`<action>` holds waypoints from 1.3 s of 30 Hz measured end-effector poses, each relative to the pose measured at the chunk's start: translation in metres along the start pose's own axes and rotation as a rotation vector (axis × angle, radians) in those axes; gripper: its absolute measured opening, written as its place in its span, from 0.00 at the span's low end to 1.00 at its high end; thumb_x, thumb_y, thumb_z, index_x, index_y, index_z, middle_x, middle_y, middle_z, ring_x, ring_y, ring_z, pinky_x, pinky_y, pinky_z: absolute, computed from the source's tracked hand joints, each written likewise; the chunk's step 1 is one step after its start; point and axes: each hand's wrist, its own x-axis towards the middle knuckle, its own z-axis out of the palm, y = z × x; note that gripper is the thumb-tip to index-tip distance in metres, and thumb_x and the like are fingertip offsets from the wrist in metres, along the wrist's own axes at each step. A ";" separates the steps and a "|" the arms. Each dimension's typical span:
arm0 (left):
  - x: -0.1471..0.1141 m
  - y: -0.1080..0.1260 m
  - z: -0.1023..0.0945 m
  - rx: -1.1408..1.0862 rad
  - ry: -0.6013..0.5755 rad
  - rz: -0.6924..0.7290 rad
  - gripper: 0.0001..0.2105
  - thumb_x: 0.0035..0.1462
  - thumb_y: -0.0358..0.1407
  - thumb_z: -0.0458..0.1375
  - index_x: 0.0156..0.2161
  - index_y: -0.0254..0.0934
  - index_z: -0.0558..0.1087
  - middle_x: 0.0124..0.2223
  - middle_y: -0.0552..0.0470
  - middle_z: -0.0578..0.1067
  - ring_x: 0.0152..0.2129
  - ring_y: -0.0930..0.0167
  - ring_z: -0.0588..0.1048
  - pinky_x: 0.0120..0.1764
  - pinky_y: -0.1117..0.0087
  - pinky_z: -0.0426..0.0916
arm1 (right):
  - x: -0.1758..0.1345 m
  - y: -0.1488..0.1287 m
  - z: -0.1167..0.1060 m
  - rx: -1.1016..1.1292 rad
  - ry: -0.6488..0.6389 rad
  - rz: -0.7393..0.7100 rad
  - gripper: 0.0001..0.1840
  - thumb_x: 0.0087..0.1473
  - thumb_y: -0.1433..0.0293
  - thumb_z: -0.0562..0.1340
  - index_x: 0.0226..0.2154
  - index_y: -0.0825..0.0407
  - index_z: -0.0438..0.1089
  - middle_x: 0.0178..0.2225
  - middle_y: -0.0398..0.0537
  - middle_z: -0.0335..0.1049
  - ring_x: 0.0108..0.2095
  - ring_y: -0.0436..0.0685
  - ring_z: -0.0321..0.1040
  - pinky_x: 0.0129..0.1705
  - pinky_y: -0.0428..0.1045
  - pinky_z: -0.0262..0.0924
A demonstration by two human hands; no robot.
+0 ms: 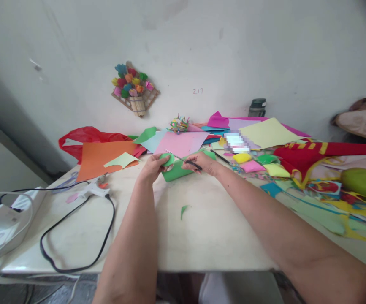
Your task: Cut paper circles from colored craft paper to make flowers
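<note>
My left hand is closed on a small green paper piece, held up above the table. In my right hand is a pair of scissors, with dark handles and blades pointing left toward that piece. Whether the blades touch the paper I cannot tell. Below both hands lies a larger green sheet, partly covered by them. A thin curved green scrap rests on the table nearer to me.
At left are a white glue gun with a black cord, a power strip and an orange sheet. Pink paper lies behind my hands. Small coloured packets, a black pen and a green fruit are at right.
</note>
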 end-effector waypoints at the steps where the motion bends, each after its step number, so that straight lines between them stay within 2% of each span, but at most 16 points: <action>1: 0.000 0.000 0.000 0.002 -0.003 -0.001 0.13 0.41 0.40 0.64 0.23 0.33 0.66 0.16 0.56 0.66 0.13 0.79 0.63 0.16 0.78 0.53 | 0.000 -0.001 0.000 -0.003 -0.001 0.000 0.19 0.35 0.59 0.67 0.25 0.59 0.70 0.12 0.35 0.56 0.11 0.42 0.50 0.11 0.41 0.44; 17: -0.001 0.000 -0.001 0.030 -0.017 0.012 0.13 0.42 0.39 0.63 0.22 0.32 0.66 0.16 0.56 0.66 0.13 0.79 0.63 0.16 0.78 0.52 | -0.004 -0.006 -0.002 -0.029 -0.013 -0.005 0.16 0.34 0.62 0.67 0.24 0.58 0.70 0.11 0.34 0.54 0.11 0.42 0.48 0.12 0.41 0.42; 22: 0.000 -0.001 -0.002 0.004 0.002 0.002 0.12 0.41 0.38 0.64 0.22 0.32 0.67 0.17 0.56 0.67 0.13 0.79 0.63 0.17 0.77 0.55 | -0.002 -0.003 -0.002 -0.024 -0.002 0.006 0.18 0.33 0.61 0.67 0.24 0.58 0.70 0.11 0.33 0.55 0.11 0.42 0.48 0.12 0.41 0.43; 28: 0.006 -0.008 -0.007 -0.100 0.113 0.007 0.11 0.40 0.35 0.63 0.31 0.31 0.72 0.26 0.51 0.73 0.21 0.75 0.70 0.22 0.74 0.65 | 0.001 0.002 -0.004 0.047 0.084 0.002 0.19 0.35 0.59 0.67 0.25 0.57 0.68 0.12 0.35 0.58 0.11 0.43 0.52 0.12 0.41 0.48; 32: 0.011 -0.012 -0.008 -0.172 0.160 0.024 0.10 0.41 0.35 0.63 0.31 0.32 0.73 0.31 0.51 0.74 0.26 0.73 0.72 0.27 0.72 0.68 | -0.001 -0.005 -0.004 0.116 0.139 0.001 0.18 0.37 0.58 0.66 0.23 0.56 0.65 0.14 0.38 0.62 0.12 0.44 0.55 0.14 0.41 0.53; 39: 0.010 -0.009 0.002 -0.292 0.240 0.024 0.12 0.41 0.37 0.62 0.33 0.35 0.72 0.37 0.50 0.74 0.35 0.70 0.71 0.35 0.68 0.68 | -0.004 -0.015 0.001 0.120 0.175 0.061 0.18 0.36 0.59 0.67 0.28 0.55 0.66 0.19 0.41 0.68 0.15 0.44 0.59 0.14 0.41 0.48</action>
